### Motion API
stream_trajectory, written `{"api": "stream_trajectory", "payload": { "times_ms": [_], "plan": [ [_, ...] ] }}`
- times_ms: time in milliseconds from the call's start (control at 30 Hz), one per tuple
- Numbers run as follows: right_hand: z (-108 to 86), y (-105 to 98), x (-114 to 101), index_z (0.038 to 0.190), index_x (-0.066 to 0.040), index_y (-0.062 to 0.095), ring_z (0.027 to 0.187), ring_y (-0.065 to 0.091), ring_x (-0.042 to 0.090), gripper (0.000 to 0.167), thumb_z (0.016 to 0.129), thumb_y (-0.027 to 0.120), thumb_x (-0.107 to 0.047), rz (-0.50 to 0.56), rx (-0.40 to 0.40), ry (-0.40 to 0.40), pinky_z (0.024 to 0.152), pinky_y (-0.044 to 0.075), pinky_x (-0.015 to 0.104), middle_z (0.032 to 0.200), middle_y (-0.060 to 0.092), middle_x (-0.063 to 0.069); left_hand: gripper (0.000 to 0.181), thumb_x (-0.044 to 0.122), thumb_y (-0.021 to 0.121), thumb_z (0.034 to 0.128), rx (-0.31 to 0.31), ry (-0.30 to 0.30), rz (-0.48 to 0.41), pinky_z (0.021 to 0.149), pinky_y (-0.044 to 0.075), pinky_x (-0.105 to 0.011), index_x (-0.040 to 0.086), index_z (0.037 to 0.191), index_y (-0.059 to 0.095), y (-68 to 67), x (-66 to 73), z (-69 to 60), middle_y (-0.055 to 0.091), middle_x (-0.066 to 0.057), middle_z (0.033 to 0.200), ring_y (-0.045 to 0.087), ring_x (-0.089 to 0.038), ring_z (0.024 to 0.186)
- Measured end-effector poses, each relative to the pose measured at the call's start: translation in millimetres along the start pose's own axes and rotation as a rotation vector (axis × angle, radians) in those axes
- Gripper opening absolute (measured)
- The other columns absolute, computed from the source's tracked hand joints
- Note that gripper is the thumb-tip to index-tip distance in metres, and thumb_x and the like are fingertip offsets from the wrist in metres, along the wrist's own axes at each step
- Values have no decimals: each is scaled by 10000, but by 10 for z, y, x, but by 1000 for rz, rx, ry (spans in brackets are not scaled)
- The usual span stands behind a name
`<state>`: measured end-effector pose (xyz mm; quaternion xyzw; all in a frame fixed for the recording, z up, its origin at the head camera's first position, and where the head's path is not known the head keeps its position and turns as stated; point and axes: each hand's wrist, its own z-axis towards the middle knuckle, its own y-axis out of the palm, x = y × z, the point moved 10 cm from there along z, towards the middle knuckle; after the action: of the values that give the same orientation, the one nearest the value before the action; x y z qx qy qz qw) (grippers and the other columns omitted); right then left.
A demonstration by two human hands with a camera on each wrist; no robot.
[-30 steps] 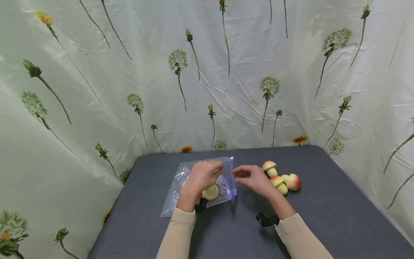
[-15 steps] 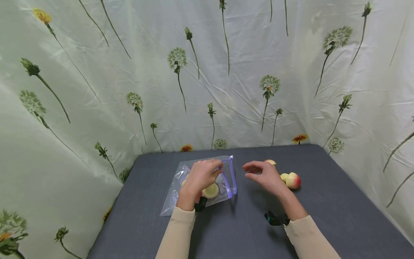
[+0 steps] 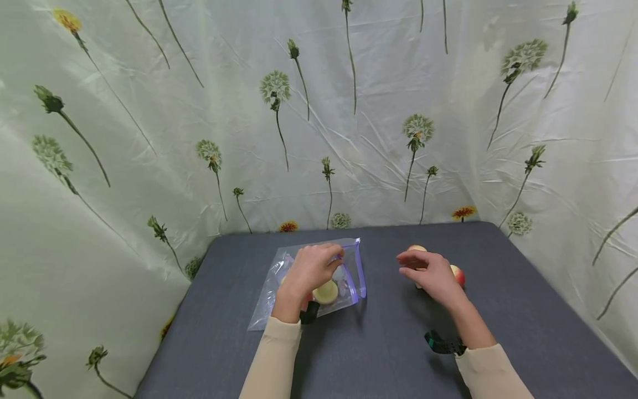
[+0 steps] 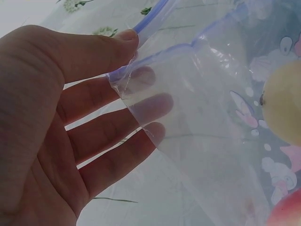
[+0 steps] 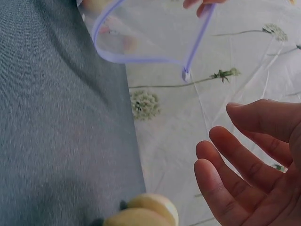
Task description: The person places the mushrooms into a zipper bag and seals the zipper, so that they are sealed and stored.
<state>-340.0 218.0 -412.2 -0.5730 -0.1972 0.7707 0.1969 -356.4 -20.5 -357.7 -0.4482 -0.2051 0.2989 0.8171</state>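
Note:
My left hand [image 3: 311, 271] pinches the rim of a clear zip bag [image 4: 202, 141] between thumb and fingers. The bag's purple zip [image 5: 141, 60] is spread apart at the mouth. Inside lie pale yellow and red rounded pieces, one a yellow round piece [image 3: 325, 292]; rabbit prints show on the plastic. My right hand [image 3: 430, 274] hovers with relaxed, slightly bent fingers and nothing in them, beside the loose toy mushrooms [image 5: 146, 214]. In the head view it hides most of them; a yellowish cap [image 3: 416, 248] and a red-tipped mushroom [image 3: 457, 275] peek out around it.
A dark grey tabletop [image 3: 379, 354] lies under everything. Behind and at the sides hangs a pale curtain [image 3: 229, 111] printed with dandelions. Dark wrist straps [image 3: 443, 343] sit on both wrists.
My right hand has moved away from the bag's mouth, to the right, and now covers more of the mushrooms. The left hand and the bag have stayed in place.

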Motion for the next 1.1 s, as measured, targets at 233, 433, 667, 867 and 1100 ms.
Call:
{"api": "stream_trajectory", "payload": {
  "times_ms": [233,433,667,867,1100],
  "plan": [
    [-137,-176,146,1206,-137,715,1053,662,284,308,920,768,-239,-51,48,51,785,548,365,1163,713,102,91,190,772,913,0,4,-16,579,490,-308,211,984,718,9,-2,0,706,113,917,611,-83,669],
    [-227,-286,290,1227,-116,704,1063,665,297,333,925,763,-243,-94,98,73,758,546,327,1160,715,90,93,198,769,917,-7,2,-17,575,487,-298,213,993,717,20,-4,-4,702,114,917,605,-77,660],
    [-319,-358,419,1238,-121,703,1035,665,284,320,935,750,-212,-149,157,56,729,541,260,1163,714,55,84,210,755,930,-17,2,-16,592,495,-287,215,1006,718,33,-8,-8,699,123,930,608,-60,678],
    [-375,-387,468,1243,-110,700,1003,673,252,326,933,753,-196,-181,197,26,763,509,170,1141,720,66,87,201,761,924,-18,4,-25,584,492,-289,214,996,715,29,-2,-8,694,120,918,601,-62,667],
    [-422,-412,502,1257,-106,687,997,678,318,353,916,765,-143,-197,235,22,689,529,225,1148,707,112,100,185,771,913,-23,-1,-24,590,502,-307,213,991,714,43,-7,-1,696,112,911,613,-77,677]
  ]
}}
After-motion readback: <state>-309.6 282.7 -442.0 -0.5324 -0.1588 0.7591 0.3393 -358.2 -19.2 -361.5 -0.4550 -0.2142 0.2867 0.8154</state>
